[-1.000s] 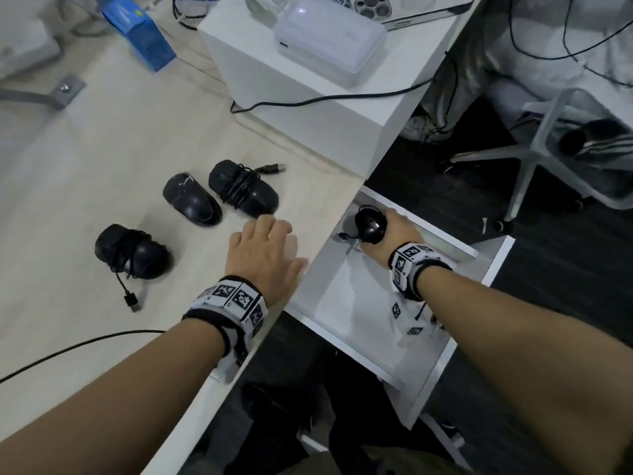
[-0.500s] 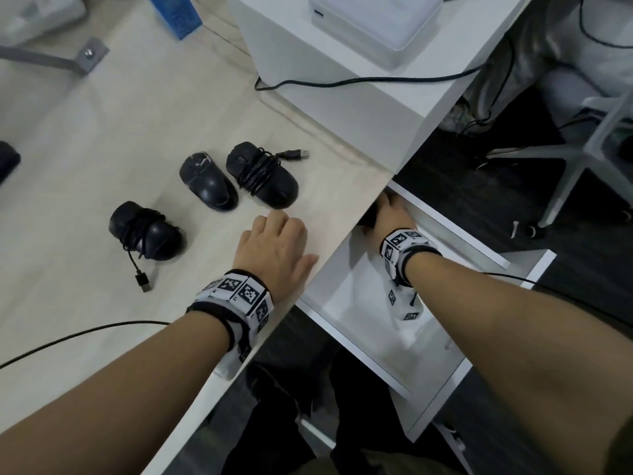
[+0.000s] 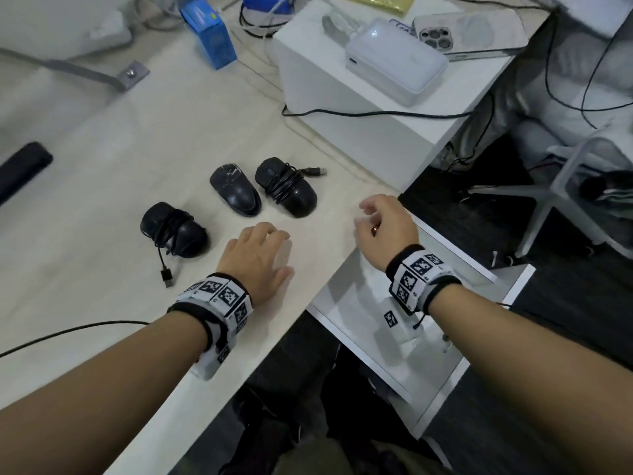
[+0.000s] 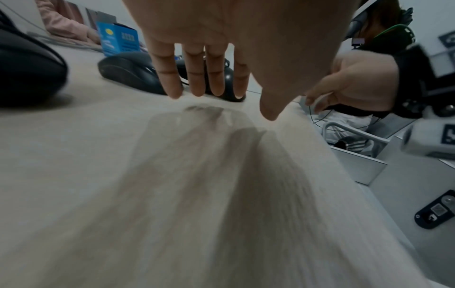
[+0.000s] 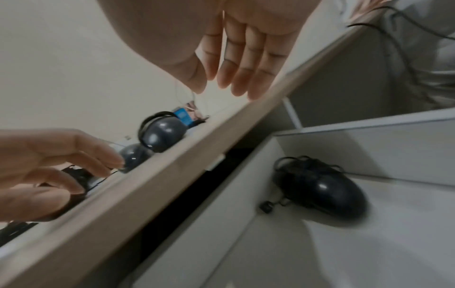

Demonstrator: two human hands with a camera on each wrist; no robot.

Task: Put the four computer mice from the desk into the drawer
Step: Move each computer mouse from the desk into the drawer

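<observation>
Three black mice lie on the pale desk (image 3: 102, 269): a cable-wrapped one (image 3: 174, 229) at the left, a plain one (image 3: 234, 190) in the middle, and another cable-wrapped one (image 3: 286, 186) to its right. The fourth mouse (image 5: 320, 187) lies inside the open white drawer (image 3: 394, 358); it shows only in the right wrist view. My left hand (image 3: 263, 238) rests flat on the desk just in front of the two nearer mice. My right hand (image 3: 368, 216) hovers over the desk's right edge, above the drawer, with its fingers loose and holding nothing.
A white box (image 3: 359, 108) bearing a power bank and a phone stands on the desk behind the mice. A blue carton (image 3: 212, 39) is farther back. A black cable (image 3: 68, 332) crosses the desk near my left forearm. A chair base (image 3: 548, 200) stands to the right.
My right hand carried a mouse down into the drawer, let it go and came back up over the desk edge, empty. My left hand stayed flat on the desk.
</observation>
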